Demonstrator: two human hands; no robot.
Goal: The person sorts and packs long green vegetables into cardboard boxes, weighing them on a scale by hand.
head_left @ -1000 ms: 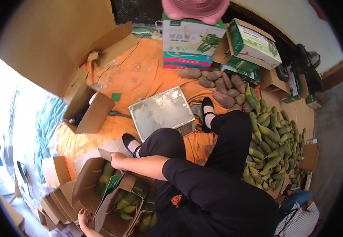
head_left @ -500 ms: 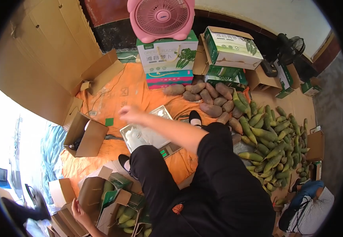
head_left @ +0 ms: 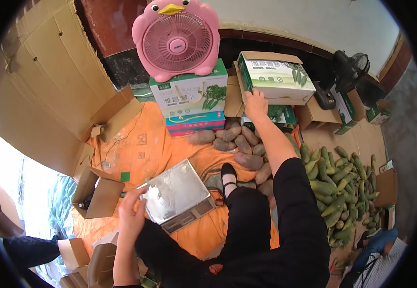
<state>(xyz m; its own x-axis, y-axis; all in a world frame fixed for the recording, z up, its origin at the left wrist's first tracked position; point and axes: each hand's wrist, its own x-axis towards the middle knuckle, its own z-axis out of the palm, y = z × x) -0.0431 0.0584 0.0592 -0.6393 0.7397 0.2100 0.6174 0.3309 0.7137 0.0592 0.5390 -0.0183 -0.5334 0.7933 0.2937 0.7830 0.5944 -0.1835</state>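
Note:
My right hand (head_left: 256,104) reaches forward to the left front edge of a green and white carton (head_left: 280,81), its fingers closed against that edge; part of the grip is hidden. My left hand (head_left: 131,213) holds nothing. Its fingers are apart, beside the left edge of a silver-topped weighing scale (head_left: 177,189). The scale stands on an orange sheet (head_left: 146,144) in front of my legs, with bright glare on its metal top.
A pink fan (head_left: 177,45) stands on stacked cartons (head_left: 189,98). Reddish-brown roots (head_left: 247,158) and green radishes (head_left: 336,187) lie in piles on the right. An open cardboard box (head_left: 104,197) is at left. Another person's striped sleeve (head_left: 391,264) shows at lower right.
My right hand has moved from above the scale to the carton at the back. My left hand has come up from the lower-left boxes to beside the scale. The view has shifted.

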